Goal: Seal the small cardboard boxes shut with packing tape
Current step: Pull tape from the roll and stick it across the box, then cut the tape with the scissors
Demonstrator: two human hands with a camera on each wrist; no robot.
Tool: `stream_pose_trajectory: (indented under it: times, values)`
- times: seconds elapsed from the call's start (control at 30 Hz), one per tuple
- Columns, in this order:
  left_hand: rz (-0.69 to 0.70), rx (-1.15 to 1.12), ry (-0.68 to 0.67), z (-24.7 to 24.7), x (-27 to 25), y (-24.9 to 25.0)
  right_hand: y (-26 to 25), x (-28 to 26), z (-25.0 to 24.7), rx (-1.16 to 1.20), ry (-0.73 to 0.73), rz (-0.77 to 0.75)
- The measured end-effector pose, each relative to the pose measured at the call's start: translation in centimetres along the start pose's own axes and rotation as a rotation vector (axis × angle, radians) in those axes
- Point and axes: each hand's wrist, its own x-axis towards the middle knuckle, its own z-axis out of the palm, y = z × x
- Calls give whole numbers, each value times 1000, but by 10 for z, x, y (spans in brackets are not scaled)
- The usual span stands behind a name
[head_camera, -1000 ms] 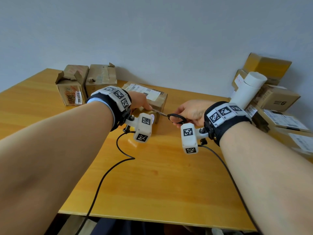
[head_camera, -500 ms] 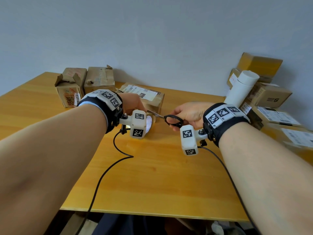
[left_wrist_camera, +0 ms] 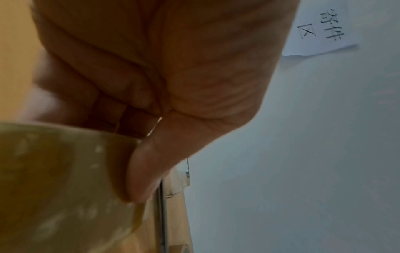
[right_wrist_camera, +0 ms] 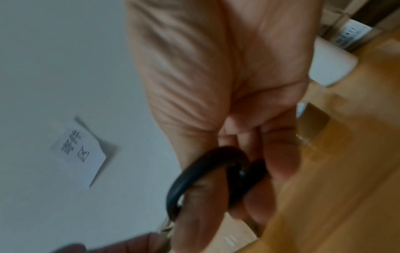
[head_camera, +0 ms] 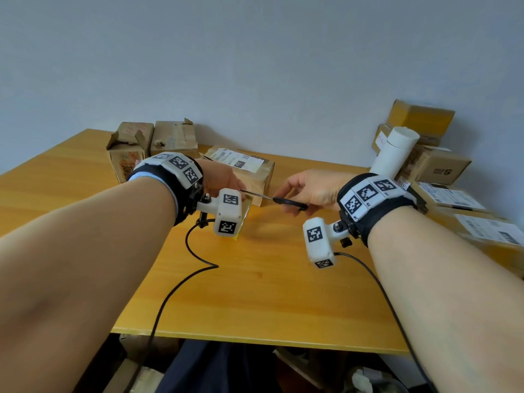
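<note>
A small cardboard box (head_camera: 251,169) with a white shipping label lies mid-table, just behind my hands. My left hand (head_camera: 224,177) grips a roll of yellowish packing tape (left_wrist_camera: 65,184), thumb pressed on its outer face; in the head view the roll is mostly hidden behind the wrist camera, a sliver of tape (head_camera: 246,207) showing. My right hand (head_camera: 309,188) holds black-handled scissors (head_camera: 289,202), fingers through the loops (right_wrist_camera: 207,172). The blades (head_camera: 256,194) point left toward the tape beside my left thumb, and a blade edge (left_wrist_camera: 162,214) runs past that thumb.
Two worn, partly open boxes (head_camera: 129,150) (head_camera: 174,137) stand at the back left by the wall. A stack of boxes (head_camera: 436,168) and a white tube (head_camera: 395,153) fill the right side. Cables (head_camera: 181,282) trail over the wooden table (head_camera: 269,293). A paper note (left_wrist_camera: 322,29) hangs on the wall.
Both hands have drawn slightly toward me and lower, away from the labelled box. The scissors stay pointed at the tape by the left hand.
</note>
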Motion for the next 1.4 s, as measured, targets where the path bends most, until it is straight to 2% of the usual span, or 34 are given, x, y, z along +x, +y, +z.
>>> stream_pose_trajectory:
  times: [0.1,0.27,0.4,0.47,0.63,0.73,0.83,0.9,1.0,1.1,1.17,1.27,1.4]
  values:
    - [17,-18,33,2,-2,-3,-4,2,3,-179,115,-93]
    - [24,51,12,-2,-7,-4,-8,7,6,-252,257,-202]
    - [5,0,79,-7,-2,-12,-10,5,-2,-347,519,-317]
    - [9,-65,85,-8,0,-14,-10,5,-6,-396,575,-250]
    - [78,-101,80,-6,-7,-6,17,18,0,-333,618,149]
    - [88,-69,88,-4,-9,-1,35,26,15,-268,517,286]
    - [91,-56,76,-1,-6,2,34,27,30,-480,303,466]
    - [97,-78,44,3,-6,3,30,29,36,-556,268,485]
    - [92,-130,32,6,-7,5,23,26,39,-533,352,389]
    - [102,-110,61,5,-5,7,9,19,33,-138,535,22]
    - [105,-115,58,6,-3,8,-10,10,38,89,491,-158]
    - [113,-127,50,10,-5,12,-24,11,42,106,450,-192]
    - [125,-153,40,14,-4,11,-29,17,42,53,506,-63]
